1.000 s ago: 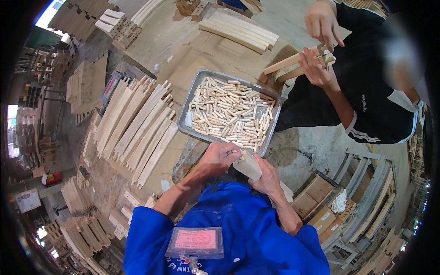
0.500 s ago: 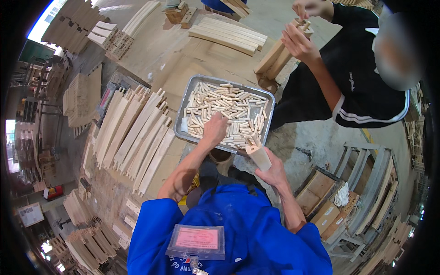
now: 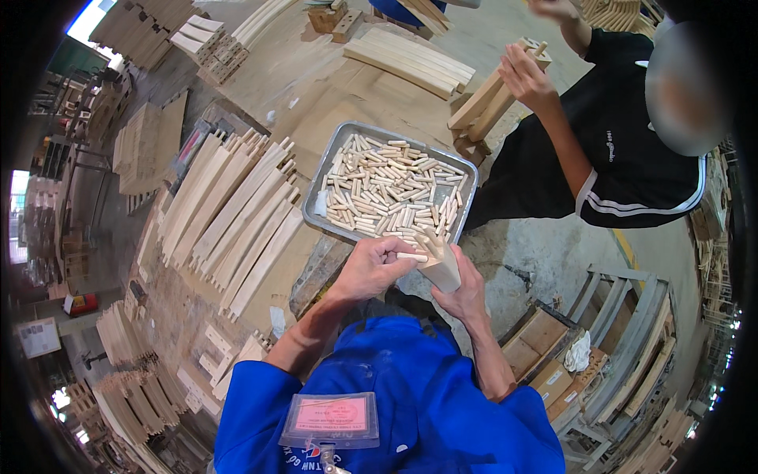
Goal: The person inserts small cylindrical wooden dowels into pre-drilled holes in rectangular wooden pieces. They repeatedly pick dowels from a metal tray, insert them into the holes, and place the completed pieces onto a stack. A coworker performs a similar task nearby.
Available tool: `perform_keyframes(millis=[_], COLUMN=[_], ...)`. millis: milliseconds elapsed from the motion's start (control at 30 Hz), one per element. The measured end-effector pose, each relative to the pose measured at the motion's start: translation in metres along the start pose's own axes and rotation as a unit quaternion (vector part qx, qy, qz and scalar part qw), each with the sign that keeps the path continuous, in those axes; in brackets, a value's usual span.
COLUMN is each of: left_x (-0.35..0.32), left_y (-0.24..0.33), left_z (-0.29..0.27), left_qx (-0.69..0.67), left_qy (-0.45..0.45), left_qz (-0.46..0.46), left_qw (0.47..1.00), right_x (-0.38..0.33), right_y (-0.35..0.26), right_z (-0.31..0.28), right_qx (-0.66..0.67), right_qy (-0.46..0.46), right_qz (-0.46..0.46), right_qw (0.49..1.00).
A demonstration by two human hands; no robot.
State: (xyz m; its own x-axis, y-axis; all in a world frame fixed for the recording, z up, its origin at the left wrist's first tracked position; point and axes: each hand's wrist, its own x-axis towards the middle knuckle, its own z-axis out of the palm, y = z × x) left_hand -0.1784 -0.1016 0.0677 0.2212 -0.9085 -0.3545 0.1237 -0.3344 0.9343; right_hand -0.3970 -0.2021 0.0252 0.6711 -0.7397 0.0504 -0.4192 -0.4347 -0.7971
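My left hand [image 3: 371, 267] pinches a short wooden dowel [image 3: 411, 257] beside the end of a pale wooden piece [image 3: 444, 272]. Closed round that piece is my right hand [image 3: 467, 283], holding it tilted with its end toward the tray. Several dowels stick out of the piece's end. Whether the pinched dowel touches the wood, I cannot tell. Just beyond both hands lies a grey metal tray [image 3: 317, 183], filled with loose dowels [image 3: 387, 178]. A small whitish scrap rests at the tray's left side.
Left of the tray lie curved wooden slats [image 3: 237, 213], some with dowels in their ends. At the upper right a co-worker in black [image 3: 632, 134] holds wooden pieces [image 3: 493, 99]. More boards [image 3: 410, 62] lie beyond the tray. A grey rack [image 3: 616, 316] and boxes stand at right.
My left hand has come out of the tray with a dowel, back to the wooden piece's end. The co-worker's far hand has lifted away from their piece.
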Motion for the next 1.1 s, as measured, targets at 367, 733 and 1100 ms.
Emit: perform_keyframes(millis=[367, 733, 1100], left_x=[-0.001, -0.064, -0.227], left_y=[-0.001, 0.071, 0.078], left_z=[-0.024, -0.062, -0.175], left_qx=[0.085, 0.003, -0.017], left_qy=[-0.076, 0.082, 0.652], left_qz=[-0.004, 0.025, 0.278], left_qw=[0.993, 0.996, 0.705], right_x=[-0.004, 0.041, 0.11], right_y=[-0.003, -0.098, -0.25], right_z=[-0.003, -0.013, 0.059], right_qx=[-0.151, -0.089, 0.417], right_qy=[-0.058, -0.062, -0.192], right_qz=[-0.081, -0.141, -0.116], right_qw=[0.984, 0.984, 0.881])
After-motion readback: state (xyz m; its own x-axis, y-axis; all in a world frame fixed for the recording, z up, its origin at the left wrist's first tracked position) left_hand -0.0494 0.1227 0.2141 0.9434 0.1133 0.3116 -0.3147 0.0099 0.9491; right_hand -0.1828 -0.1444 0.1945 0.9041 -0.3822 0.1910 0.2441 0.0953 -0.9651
